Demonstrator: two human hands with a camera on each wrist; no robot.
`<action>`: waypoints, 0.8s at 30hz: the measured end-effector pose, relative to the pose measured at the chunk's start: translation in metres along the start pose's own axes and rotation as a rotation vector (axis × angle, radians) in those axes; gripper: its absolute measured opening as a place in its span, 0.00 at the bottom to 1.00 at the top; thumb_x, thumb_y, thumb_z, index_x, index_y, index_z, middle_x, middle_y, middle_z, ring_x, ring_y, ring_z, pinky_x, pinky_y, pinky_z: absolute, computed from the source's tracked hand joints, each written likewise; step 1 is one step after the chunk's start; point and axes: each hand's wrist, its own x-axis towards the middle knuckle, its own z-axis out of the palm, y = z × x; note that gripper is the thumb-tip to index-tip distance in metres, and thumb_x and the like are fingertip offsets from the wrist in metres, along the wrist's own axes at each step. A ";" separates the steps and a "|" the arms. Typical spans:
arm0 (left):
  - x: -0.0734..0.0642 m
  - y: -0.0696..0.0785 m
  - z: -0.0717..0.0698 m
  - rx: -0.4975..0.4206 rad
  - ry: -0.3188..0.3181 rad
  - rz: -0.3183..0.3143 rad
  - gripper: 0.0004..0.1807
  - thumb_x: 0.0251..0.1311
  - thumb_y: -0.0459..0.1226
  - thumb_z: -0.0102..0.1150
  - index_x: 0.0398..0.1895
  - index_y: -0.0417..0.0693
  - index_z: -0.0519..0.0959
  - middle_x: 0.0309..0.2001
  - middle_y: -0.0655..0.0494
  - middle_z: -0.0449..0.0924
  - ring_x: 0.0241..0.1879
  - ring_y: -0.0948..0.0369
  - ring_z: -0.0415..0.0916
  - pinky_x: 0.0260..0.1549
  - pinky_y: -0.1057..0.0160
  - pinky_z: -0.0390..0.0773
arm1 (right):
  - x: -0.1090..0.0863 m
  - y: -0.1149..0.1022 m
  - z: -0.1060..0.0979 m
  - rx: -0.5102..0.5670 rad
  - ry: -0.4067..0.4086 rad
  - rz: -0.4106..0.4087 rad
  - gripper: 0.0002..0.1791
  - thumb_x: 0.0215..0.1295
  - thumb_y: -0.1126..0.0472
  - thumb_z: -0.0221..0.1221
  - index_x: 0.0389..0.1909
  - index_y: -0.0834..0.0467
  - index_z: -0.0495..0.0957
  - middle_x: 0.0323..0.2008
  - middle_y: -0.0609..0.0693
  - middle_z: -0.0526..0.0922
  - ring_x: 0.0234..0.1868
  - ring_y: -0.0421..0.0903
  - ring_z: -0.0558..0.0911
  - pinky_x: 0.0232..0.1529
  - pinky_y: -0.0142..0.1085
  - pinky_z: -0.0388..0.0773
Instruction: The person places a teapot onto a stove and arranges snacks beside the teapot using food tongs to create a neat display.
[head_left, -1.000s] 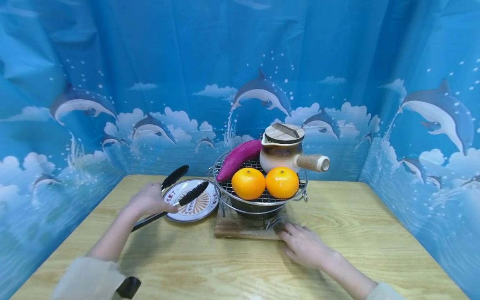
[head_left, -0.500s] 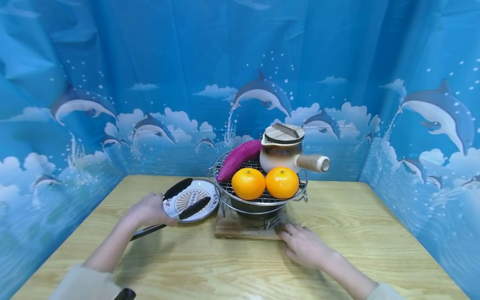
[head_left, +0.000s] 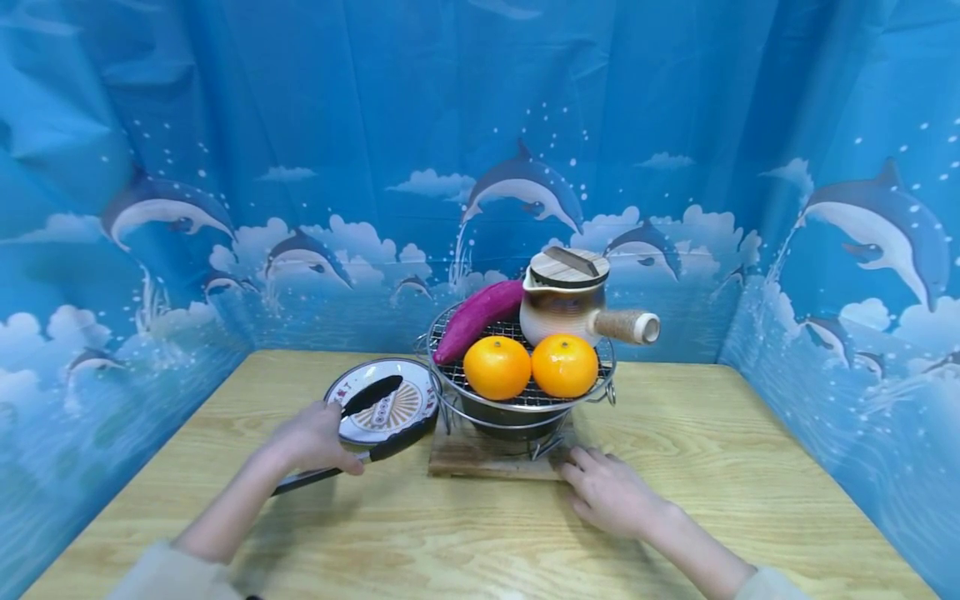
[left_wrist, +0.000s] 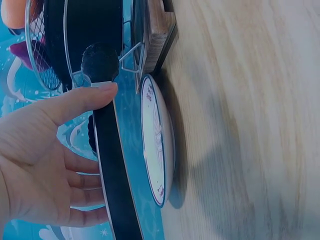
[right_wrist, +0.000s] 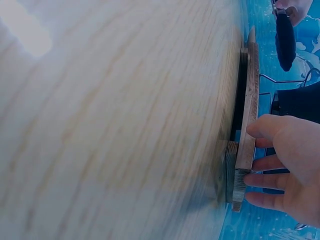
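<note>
My left hand (head_left: pixel 315 437) holds black-tipped tongs (head_left: pixel 403 440) between thumb and fingers, their two arms spread with nothing between them. They hover over the near part of a patterned white plate (head_left: pixel 408 407); the left wrist view shows the tongs (left_wrist: pixel 117 165) beside and apart from the plate (left_wrist: pixel 156 142). My right hand (head_left: pixel 615 490) touches the right end of a wooden board (head_left: pixel 480 463), its fingers fairly straight in the right wrist view. On that board stands a black stove (head_left: pixel 510 421) with a wire grill rack (head_left: pixel 442 321) on top.
The rack carries a purple sweet potato (head_left: pixel 476 321), two oranges, the left orange (head_left: pixel 497 367) and the right orange (head_left: pixel 565 366), and a lidded teapot (head_left: pixel 558 312) whose handle (head_left: pixel 618 325) sticks out to the right. A blue dolphin curtain (head_left: pixel 450 167) surrounds the wooden table (head_left: pixel 450 542).
My left hand has carried the tongs nearer to me and to the right, their tips shifting across the plate toward the board. The right hand has stayed at the board.
</note>
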 end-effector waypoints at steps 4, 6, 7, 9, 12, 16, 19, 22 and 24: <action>-0.002 0.006 0.001 0.013 -0.003 0.011 0.50 0.30 0.52 0.76 0.49 0.21 0.68 0.46 0.30 0.72 0.49 0.37 0.69 0.47 0.43 0.70 | 0.000 0.001 0.001 0.002 0.003 0.004 0.17 0.53 0.57 0.63 0.44 0.58 0.78 0.41 0.51 0.75 0.41 0.49 0.76 0.38 0.43 0.77; -0.003 0.009 0.002 0.018 -0.008 0.010 0.50 0.30 0.52 0.75 0.50 0.22 0.67 0.48 0.30 0.71 0.50 0.37 0.68 0.48 0.43 0.70 | 0.000 0.001 0.002 0.002 0.007 0.003 0.17 0.53 0.57 0.62 0.43 0.58 0.78 0.41 0.51 0.75 0.41 0.49 0.76 0.38 0.44 0.77; -0.003 0.010 0.002 0.017 -0.013 0.009 0.51 0.30 0.52 0.75 0.51 0.21 0.67 0.49 0.29 0.71 0.50 0.37 0.68 0.48 0.42 0.70 | 0.000 0.001 0.002 0.002 0.009 0.003 0.17 0.53 0.57 0.62 0.43 0.58 0.78 0.40 0.51 0.75 0.41 0.49 0.76 0.38 0.44 0.77; -0.004 0.013 0.003 0.014 -0.028 -0.003 0.53 0.30 0.52 0.75 0.54 0.22 0.65 0.51 0.29 0.69 0.51 0.36 0.68 0.48 0.41 0.69 | 0.000 0.001 0.002 0.003 0.010 0.001 0.16 0.53 0.57 0.62 0.43 0.58 0.78 0.41 0.51 0.75 0.41 0.49 0.76 0.38 0.43 0.77; -0.005 0.016 0.005 0.018 -0.049 -0.017 0.55 0.31 0.53 0.75 0.58 0.23 0.63 0.55 0.28 0.66 0.52 0.36 0.67 0.48 0.40 0.69 | 0.000 0.001 0.003 0.004 0.012 -0.003 0.16 0.53 0.57 0.62 0.43 0.58 0.78 0.41 0.51 0.75 0.41 0.49 0.76 0.38 0.43 0.77; -0.006 0.020 0.009 0.030 -0.062 -0.020 0.57 0.31 0.54 0.74 0.59 0.24 0.62 0.56 0.27 0.64 0.53 0.36 0.66 0.47 0.39 0.68 | 0.000 0.002 0.003 0.001 0.013 -0.008 0.16 0.53 0.57 0.62 0.43 0.58 0.78 0.41 0.52 0.75 0.41 0.49 0.76 0.38 0.43 0.77; -0.006 0.022 0.012 0.035 -0.068 -0.014 0.57 0.30 0.54 0.74 0.59 0.25 0.62 0.54 0.29 0.66 0.52 0.37 0.67 0.46 0.38 0.69 | 0.000 0.002 0.003 -0.002 0.011 -0.005 0.16 0.53 0.57 0.62 0.42 0.58 0.78 0.40 0.51 0.75 0.40 0.49 0.76 0.37 0.42 0.77; -0.006 0.023 0.016 0.031 -0.073 -0.006 0.56 0.30 0.54 0.75 0.59 0.25 0.62 0.53 0.32 0.68 0.50 0.39 0.69 0.46 0.40 0.70 | 0.000 0.002 0.003 -0.003 0.010 -0.001 0.15 0.53 0.57 0.62 0.42 0.58 0.78 0.39 0.51 0.75 0.39 0.48 0.76 0.36 0.42 0.77; -0.006 0.023 0.018 0.026 -0.078 0.001 0.57 0.30 0.53 0.75 0.60 0.25 0.62 0.53 0.31 0.68 0.50 0.40 0.69 0.47 0.40 0.69 | -0.001 0.002 0.003 -0.003 0.011 0.001 0.15 0.52 0.57 0.62 0.42 0.58 0.78 0.39 0.51 0.75 0.39 0.48 0.76 0.36 0.42 0.77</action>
